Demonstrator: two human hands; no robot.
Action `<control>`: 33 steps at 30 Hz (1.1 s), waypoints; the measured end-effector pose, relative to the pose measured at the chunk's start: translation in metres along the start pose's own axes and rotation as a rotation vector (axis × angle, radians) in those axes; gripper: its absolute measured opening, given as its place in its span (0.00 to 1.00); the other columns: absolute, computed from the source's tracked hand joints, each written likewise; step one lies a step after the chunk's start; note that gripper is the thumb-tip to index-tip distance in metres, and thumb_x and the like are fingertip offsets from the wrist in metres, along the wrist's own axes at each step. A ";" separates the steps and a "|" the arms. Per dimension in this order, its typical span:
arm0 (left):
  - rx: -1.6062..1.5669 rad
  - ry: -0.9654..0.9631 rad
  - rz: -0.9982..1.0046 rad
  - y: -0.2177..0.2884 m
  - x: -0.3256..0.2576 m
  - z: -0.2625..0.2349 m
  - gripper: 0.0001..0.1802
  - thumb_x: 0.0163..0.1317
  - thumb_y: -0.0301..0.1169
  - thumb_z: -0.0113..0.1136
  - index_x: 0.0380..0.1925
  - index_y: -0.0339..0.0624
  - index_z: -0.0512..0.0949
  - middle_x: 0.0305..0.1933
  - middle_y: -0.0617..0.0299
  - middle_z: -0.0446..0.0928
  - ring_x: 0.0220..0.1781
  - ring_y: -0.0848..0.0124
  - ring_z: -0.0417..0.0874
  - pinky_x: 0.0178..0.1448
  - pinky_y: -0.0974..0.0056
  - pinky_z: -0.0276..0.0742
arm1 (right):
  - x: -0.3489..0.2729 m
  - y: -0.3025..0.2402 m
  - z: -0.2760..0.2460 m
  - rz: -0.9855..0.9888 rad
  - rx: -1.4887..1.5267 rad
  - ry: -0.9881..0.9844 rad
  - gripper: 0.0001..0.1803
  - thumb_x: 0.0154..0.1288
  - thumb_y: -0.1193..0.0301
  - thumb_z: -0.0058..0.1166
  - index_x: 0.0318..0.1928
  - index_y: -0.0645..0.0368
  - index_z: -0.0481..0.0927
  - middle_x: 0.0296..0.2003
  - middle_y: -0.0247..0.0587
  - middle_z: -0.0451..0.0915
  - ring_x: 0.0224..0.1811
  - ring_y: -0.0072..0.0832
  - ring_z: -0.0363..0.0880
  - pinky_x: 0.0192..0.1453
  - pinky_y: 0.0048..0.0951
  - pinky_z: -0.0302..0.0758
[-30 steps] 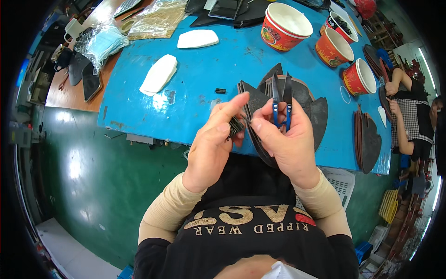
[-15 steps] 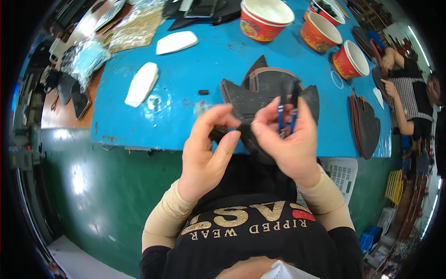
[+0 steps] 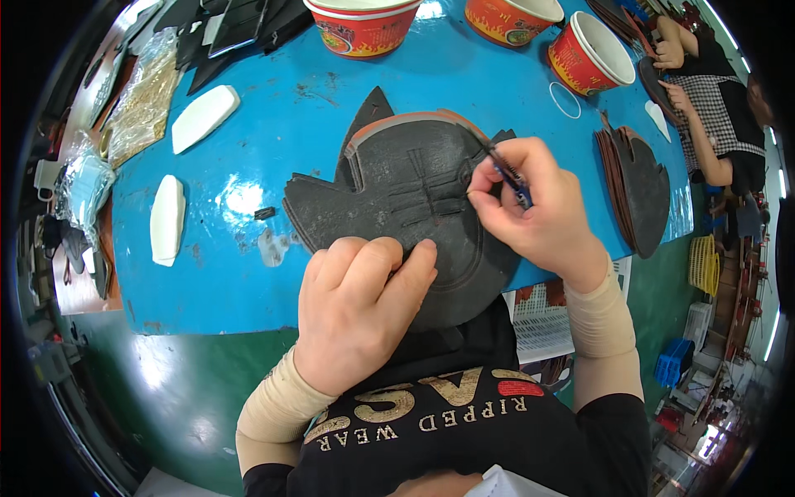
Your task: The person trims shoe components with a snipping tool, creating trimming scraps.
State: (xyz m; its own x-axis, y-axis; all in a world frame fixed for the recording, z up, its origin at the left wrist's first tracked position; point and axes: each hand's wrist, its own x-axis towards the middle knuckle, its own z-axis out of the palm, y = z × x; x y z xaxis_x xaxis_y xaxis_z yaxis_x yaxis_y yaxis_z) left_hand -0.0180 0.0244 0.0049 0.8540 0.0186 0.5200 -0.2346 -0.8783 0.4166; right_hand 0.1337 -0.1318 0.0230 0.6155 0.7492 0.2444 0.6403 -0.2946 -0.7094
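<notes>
Mostly the containers are standing beyond the dark leather piece (image 3: 406, 199), at the far edge of the blue tabletop (image 3: 248, 124): three red paper bowls (image 3: 364, 29) with pale rims. Their insides are looking pale, and what they are holding I cannot tell.

The dark leather piece is lying flat on the tabletop, on top of a stack of same-shaped pieces whose orange edge is showing at its far side. It is dark grey, rounded, with pointed tabs, a curved stitched line and several short slits near its middle.

The left hand (image 3: 356, 311) is pressing down on the near edge of the piece, fingers curled and closed against it. The right hand (image 3: 538, 211) is closing its grip on a thin blue tool (image 3: 509, 174), the tip touching the right side of the piece.

To the right of the piece another dark stack (image 3: 638, 186) is lying. To its left two white blocks (image 3: 168, 219) are resting.
</notes>
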 end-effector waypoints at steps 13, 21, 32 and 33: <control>0.124 -0.099 -0.047 0.002 0.013 0.002 0.23 0.44 0.27 0.70 0.45 0.43 0.81 0.31 0.64 0.65 0.30 0.68 0.69 0.33 0.63 0.66 | 0.008 0.005 0.002 -0.140 -0.131 -0.104 0.14 0.54 0.78 0.60 0.41 0.59 0.71 0.28 0.41 0.80 0.26 0.38 0.82 0.27 0.34 0.75; 0.265 -0.134 0.003 -0.003 0.025 0.012 0.19 0.49 0.30 0.62 0.44 0.42 0.80 0.28 0.66 0.62 0.29 0.71 0.66 0.30 0.65 0.59 | 0.010 0.010 0.002 -0.186 -0.161 -0.108 0.14 0.53 0.79 0.63 0.38 0.59 0.73 0.27 0.34 0.79 0.20 0.24 0.77 0.24 0.24 0.71; 0.330 -0.173 0.005 0.002 0.024 0.011 0.22 0.47 0.28 0.68 0.46 0.47 0.80 0.31 0.66 0.65 0.31 0.70 0.69 0.34 0.64 0.63 | -0.003 0.020 -0.009 0.187 0.376 0.296 0.10 0.61 0.77 0.60 0.41 0.63 0.74 0.33 0.35 0.82 0.37 0.17 0.79 0.43 0.21 0.76; 0.349 -0.160 0.033 0.000 0.023 0.012 0.21 0.47 0.28 0.64 0.46 0.45 0.80 0.31 0.66 0.65 0.31 0.70 0.69 0.33 0.64 0.62 | -0.005 0.019 -0.010 0.190 0.377 0.299 0.10 0.61 0.77 0.60 0.41 0.63 0.74 0.33 0.35 0.82 0.37 0.17 0.79 0.43 0.21 0.76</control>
State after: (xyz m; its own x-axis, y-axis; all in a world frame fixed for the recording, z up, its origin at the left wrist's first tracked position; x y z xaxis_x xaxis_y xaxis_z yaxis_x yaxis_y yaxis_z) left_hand 0.0071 0.0193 0.0076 0.9167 -0.0625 0.3947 -0.1142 -0.9875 0.1087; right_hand 0.1473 -0.1473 0.0147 0.8449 0.4842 0.2271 0.3280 -0.1338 -0.9351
